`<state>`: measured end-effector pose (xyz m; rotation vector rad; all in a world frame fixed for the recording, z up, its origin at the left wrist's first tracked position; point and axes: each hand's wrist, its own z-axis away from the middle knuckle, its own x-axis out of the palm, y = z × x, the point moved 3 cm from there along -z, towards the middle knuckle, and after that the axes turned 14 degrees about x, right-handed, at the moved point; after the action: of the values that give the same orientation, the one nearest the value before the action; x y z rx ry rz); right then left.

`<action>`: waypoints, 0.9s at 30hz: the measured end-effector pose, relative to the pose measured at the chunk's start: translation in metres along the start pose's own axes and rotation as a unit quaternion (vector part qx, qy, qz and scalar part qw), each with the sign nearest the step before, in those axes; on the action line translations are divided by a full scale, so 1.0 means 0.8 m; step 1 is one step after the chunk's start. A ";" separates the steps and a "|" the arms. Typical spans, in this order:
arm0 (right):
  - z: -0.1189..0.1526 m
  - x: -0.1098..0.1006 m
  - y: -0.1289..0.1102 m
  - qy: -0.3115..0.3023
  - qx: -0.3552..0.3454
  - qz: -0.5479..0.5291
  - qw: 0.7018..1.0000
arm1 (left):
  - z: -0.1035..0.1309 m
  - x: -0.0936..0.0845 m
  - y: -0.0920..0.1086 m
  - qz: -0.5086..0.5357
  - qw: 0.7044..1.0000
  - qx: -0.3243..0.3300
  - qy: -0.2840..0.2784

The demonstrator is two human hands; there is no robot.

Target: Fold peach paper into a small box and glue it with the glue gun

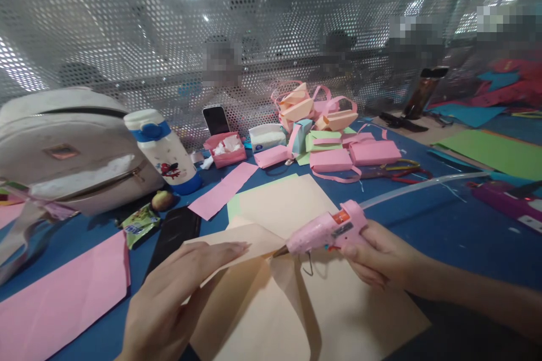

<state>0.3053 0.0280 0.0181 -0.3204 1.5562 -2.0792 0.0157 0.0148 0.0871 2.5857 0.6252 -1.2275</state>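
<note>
My right hand (381,256) is wrapped round the handle of a pink hot glue gun (315,232), with a long clear glue stick (423,183) trailing from its back end. The metal nozzle touches or nearly touches a folded edge of a peach paper sheet (249,304). On the left, my left hand (178,287) grips a raised flap of that same paper between thumb and fingers. Beneath lie more peach sheets (292,197), with a light green edge showing at the back.
Behind stand folded paper bags (334,161), a tissue box (226,149), a phone (215,120) and a white-blue bottle (163,149). A backpack (76,146) sits at left, near pink paper (68,293). Scissors (406,172) and a purple power strip (506,203) lie right. A perforated metal screen (262,22) rises behind.
</note>
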 end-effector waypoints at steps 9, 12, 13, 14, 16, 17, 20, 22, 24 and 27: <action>0.003 -0.006 0.001 0.021 0.014 0.013 1.000 | -0.002 -0.001 0.000 -0.008 1.000 -0.003 0.005; 0.003 -0.007 0.001 0.023 0.018 0.009 1.000 | -0.002 0.000 0.000 -0.011 1.000 0.000 0.004; 0.003 -0.006 0.000 0.022 0.019 0.006 1.000 | -0.003 0.000 0.000 -0.011 1.000 0.001 0.003; 0.003 -0.006 -0.001 0.021 0.020 0.001 1.000 | -0.003 0.000 0.000 -0.011 1.000 0.001 0.006; 0.004 -0.005 -0.003 0.022 0.028 -0.016 0.999 | -0.004 0.000 0.001 -0.012 1.000 0.001 0.010; 0.004 -0.005 -0.003 0.022 0.033 -0.026 0.999 | -0.004 0.000 0.001 -0.014 1.000 0.002 0.010; 0.005 -0.005 -0.003 0.019 0.041 -0.044 0.998 | -0.004 -0.001 0.002 -0.020 1.000 0.010 0.003; 0.005 -0.006 -0.002 0.023 0.035 -0.038 0.998 | -0.005 -0.002 0.002 -0.025 1.000 0.013 -0.001; 0.005 -0.007 -0.001 0.027 0.026 -0.022 0.999 | -0.007 -0.003 0.002 -0.031 0.999 0.015 -0.003; 0.004 -0.009 0.000 0.028 0.017 0.004 0.999 | -0.005 -0.004 0.001 -0.035 0.999 0.019 -0.004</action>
<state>0.3127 0.0291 0.0197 -0.2454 1.5496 -2.1225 0.0167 0.0149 0.0921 2.6082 0.7045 -1.2831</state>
